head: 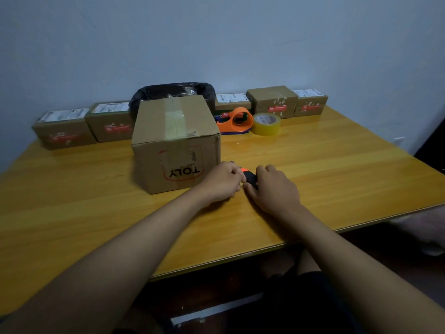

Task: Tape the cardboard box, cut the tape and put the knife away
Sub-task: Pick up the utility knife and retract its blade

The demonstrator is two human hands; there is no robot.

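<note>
Holding black-orange knife (pixel 249 177) between both hands, beside taped cardboard box (pixel 177 141).

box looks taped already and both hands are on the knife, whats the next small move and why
Probably slide the blade shut, then set the knife down away from the box. The cardboard box already carries a tape strip over its top seam, and both the left hand and right hand hold the black-and-orange utility knife just above the table. Whether the blade is out is hidden.
</note>
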